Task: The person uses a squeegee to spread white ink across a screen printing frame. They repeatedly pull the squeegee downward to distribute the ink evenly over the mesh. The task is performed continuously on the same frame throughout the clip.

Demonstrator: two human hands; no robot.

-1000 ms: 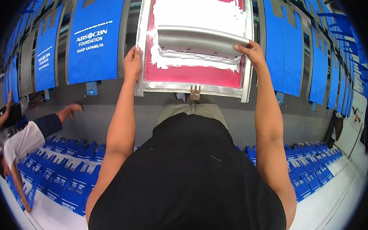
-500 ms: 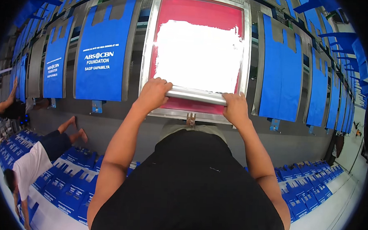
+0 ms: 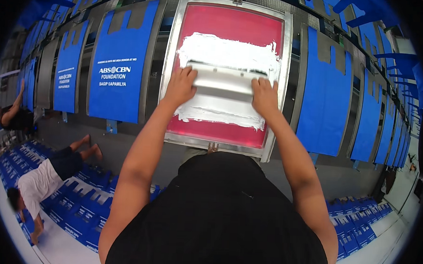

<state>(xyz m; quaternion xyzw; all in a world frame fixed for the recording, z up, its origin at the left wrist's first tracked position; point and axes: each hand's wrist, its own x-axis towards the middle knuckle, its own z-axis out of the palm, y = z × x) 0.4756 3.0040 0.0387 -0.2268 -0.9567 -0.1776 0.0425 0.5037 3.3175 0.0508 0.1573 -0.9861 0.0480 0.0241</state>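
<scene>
Where wht paste (image 3: 229, 49) coats screen (image 3: 233, 22), L hand (image 3: 180, 87) & R hand (image 3: 266, 96), curled, grip squeegee (image 3: 224, 81).

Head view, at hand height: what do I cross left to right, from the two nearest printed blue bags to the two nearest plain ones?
Narrower printed bag → wider printed bag → left hand → metal squeegee → right hand → wider plain bag → narrower plain bag.

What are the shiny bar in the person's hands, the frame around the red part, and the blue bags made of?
Bar: probably metal, smooth and satiny, with a silvery sheen and what look like screw heads.
Frame: likely bare metal, perhaps aluminium; it's silver-grey with bright glints.
Blue bags: maybe fabric or thin plastic; they look matt, flat and thin.
</scene>
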